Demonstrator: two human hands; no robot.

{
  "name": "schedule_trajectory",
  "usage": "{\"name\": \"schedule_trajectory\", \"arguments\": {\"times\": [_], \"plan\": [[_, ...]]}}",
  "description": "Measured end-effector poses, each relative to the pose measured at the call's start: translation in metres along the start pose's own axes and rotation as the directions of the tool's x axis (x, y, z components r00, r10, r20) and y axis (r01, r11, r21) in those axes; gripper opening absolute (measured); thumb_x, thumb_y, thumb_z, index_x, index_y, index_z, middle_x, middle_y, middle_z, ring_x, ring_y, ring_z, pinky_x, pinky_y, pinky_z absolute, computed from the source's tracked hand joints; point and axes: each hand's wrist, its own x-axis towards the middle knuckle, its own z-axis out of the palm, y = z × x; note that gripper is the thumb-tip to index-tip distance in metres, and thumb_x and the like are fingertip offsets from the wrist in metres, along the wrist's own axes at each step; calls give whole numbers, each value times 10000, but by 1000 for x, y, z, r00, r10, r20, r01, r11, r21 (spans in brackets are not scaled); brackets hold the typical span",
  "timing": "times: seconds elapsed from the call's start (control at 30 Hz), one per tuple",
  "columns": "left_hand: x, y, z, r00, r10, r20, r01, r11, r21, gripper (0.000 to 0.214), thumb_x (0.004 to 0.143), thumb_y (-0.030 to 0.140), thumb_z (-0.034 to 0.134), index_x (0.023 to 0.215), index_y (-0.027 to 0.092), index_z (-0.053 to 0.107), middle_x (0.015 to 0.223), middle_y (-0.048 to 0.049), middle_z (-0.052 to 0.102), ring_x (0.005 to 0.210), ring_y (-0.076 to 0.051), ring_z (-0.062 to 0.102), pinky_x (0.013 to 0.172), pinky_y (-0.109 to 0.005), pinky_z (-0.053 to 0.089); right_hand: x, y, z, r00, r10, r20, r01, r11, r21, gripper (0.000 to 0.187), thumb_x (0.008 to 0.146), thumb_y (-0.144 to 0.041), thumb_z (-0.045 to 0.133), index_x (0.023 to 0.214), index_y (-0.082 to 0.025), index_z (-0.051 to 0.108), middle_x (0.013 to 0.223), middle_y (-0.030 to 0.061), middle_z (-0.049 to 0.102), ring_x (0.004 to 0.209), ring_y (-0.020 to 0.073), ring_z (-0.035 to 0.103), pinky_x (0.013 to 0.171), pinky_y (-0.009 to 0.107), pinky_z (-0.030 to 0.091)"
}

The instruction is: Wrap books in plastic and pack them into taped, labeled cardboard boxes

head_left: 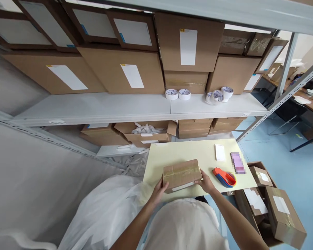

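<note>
A small brown cardboard box (182, 174), sealed with clear tape, rests on the pale yellow table (187, 152). My left hand (159, 190) grips its left end. My right hand (206, 182) holds its right end, fingers curled against the side. A red and blue tape dispenser (224, 177) lies just right of my right hand. Further back on the table are a white label (220, 152) and a blurred pink item (237, 162).
A metal shelf (146, 106) behind the table carries large brown boxes and several tape rolls (220, 94). An open carton with small boxes (272, 205) stands on the blue floor at the right. A big white plastic bag (104, 211) sits at the left.
</note>
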Motion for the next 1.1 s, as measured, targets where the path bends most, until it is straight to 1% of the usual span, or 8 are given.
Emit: {"name": "schedule_trajectory", "arguments": {"times": [0.13, 0.3, 0.4, 0.5, 0.67, 0.87, 0.93, 1.1], "plan": [[16, 2, -5, 1000, 5, 19, -5, 1000, 8, 834, 671, 638, 695, 1356, 190, 533, 1327, -152, 627, 1177, -343, 614, 946, -457, 529, 3, -12, -2, 987, 110, -120, -116, 992, -45, 493, 904, -509, 433, 1203, -169, 627, 1139, 136, 703, 982, 271, 670, 863, 416, 541], [41, -5, 1, 993, -11, -118, 41, 966, 254, 719, 746, 414, 685, 1381, 170, 451, 1316, -173, 626, 1179, -277, 626, 974, -397, 510, 19, -16, 14, 976, 153, -157, -153, 988, 13, 559, 840, -460, 565, 1321, -175, 548, 1211, 153, 677, 1079, 282, 655, 926, 433, 519], [44, -10, -1, 975, 79, -207, 18, 904, 428, 697, 800, 391, 615, 1419, 170, 383, 1343, -183, 597, 1261, -301, 566, 1006, -438, 486, 18, -7, 26, 987, 51, -155, -43, 998, 53, 656, 785, -409, 630, 1390, -207, 476, 1316, 156, 623, 1109, 283, 655, 904, 437, 542], [40, -11, -3, 936, 260, -238, -72, 802, 593, 697, 824, 402, 560, 1439, 151, 351, 1442, -203, 496, 1388, -337, 418, 1098, -506, 394, 1, 15, 27, 977, -108, -182, 85, 988, -132, 672, 754, -386, 662, 1378, -212, 486, 1353, 162, 592, 1216, 316, 591, 989, 497, 497], [34, 15, 18, 940, 336, -58, -153, 567, 809, 598, 848, 357, 539, 1396, 139, 440, 1560, -222, 320, 1467, -365, 247, 1120, -577, 314, -41, 60, -4, 858, -209, -468, -8, 908, -419, 388, 877, -283, 436, 1222, -186, 585, 1255, 160, 620, 1211, 297, 577, 1053, 505, 448], [48, 54, 62, 942, 275, 190, -277, 327, 903, 718, 755, 381, 680, 1416, 189, 476, 1580, -194, 296, 1478, -386, 195, 1150, -577, 222, -58, 87, -50, 757, -198, -623, -220, 820, -529, 436, 812, -207, 429, 1222, -173, 573, 1199, 161, 622, 1169, 336, 565, 1006, 542, 468], [54, 61, 76, 924, 255, 285, -359, 318, 877, 727, 759, 378, 681, 1429, 197, 465, 1589, -184, 282, 1480, -377, 200, 1145, -569, 238, -57, 89, -60, 757, -168, -632, -267, 802, -534, 465, 800, -191, 428, 1239, -156, 576, 1202, 165, 626, 1168, 337, 568, 1002, 536, 471], [61, 69, 103, 837, 195, 511, -546, 311, 778, 657, 782, 383, 675, 1400, 229, 513, 1614, -145, 230, 1492, -354, 169, 1167, -545, 218, -57, 93, -73, 855, -138, -500, -255, 728, -636, 514, 775, -167, 465, 1273, -171, 592, 1250, 149, 642, 1211, 335, 560, 1058, 547, 410]]}}
